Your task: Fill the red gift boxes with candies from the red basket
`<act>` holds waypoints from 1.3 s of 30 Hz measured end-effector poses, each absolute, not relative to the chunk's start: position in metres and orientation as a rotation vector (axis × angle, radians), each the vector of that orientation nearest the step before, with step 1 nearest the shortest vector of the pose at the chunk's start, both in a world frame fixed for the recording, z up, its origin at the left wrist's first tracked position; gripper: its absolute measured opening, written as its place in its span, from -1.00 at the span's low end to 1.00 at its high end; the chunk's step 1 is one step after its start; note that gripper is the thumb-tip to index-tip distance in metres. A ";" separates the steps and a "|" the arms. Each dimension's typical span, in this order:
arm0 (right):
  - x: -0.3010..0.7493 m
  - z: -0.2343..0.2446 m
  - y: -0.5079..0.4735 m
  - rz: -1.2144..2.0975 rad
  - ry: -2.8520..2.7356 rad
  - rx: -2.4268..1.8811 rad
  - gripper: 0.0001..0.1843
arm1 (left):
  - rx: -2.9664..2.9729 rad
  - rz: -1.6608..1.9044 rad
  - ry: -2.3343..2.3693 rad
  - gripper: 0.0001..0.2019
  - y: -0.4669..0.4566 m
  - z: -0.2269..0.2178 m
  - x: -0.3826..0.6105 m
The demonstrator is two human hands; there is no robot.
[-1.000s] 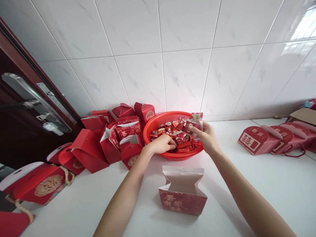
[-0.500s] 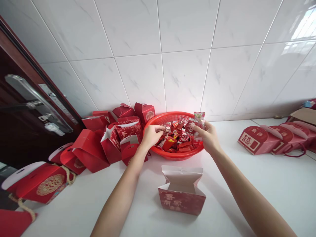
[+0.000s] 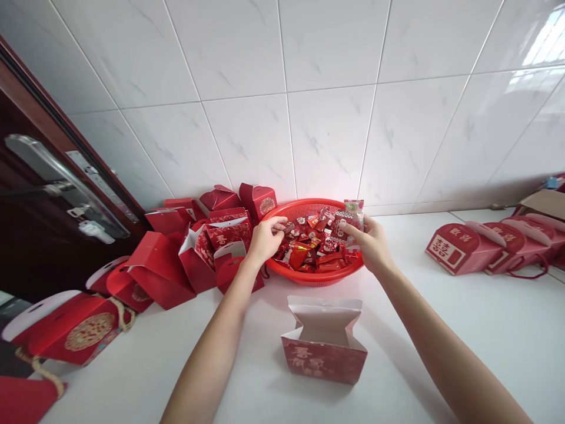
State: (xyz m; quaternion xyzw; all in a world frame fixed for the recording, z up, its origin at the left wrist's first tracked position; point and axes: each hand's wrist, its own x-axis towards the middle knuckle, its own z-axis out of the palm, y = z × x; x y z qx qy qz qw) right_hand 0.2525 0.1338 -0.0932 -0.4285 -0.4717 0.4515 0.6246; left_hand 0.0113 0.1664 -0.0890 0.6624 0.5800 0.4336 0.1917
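A round red basket (image 3: 304,207) heaped with red-wrapped candies (image 3: 314,250) stands against the tiled wall. My left hand (image 3: 265,238) reaches in over its left rim, fingers curled in a pinch among the candies; what it pinches is too small to name. My right hand (image 3: 369,240) hovers at the right rim, closed on several candy packets (image 3: 353,215), one pink with a green round mark. An open red gift box (image 3: 324,340) with white inside stands on the white counter in front of the basket, between my forearms.
A heap of folded red gift boxes (image 3: 212,241) lies left of the basket. More red boxes with handles (image 3: 70,330) sit at the near left. A row of closed red boxes (image 3: 477,247) lies at the right. A dark door with a metal handle (image 3: 53,176) is on the left.
My left hand moved from the front middle of the candy heap up to the basket's left rim. My right hand kept its packets and hardly shifted.
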 end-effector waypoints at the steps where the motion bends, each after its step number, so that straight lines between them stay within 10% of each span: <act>1: 0.253 -0.094 0.134 1.032 -1.085 -0.985 -0.58 | 1.878 1.249 1.642 -0.60 0.166 -0.089 0.011; 19: 0.251 -0.100 0.137 0.979 -1.137 -0.970 -0.62 | 2.160 0.552 1.548 -0.69 0.174 -0.080 0.073; 39: 0.246 -0.088 0.128 1.094 -1.131 -1.004 -0.56 | 1.140 1.174 0.845 -0.78 0.150 -0.086 0.058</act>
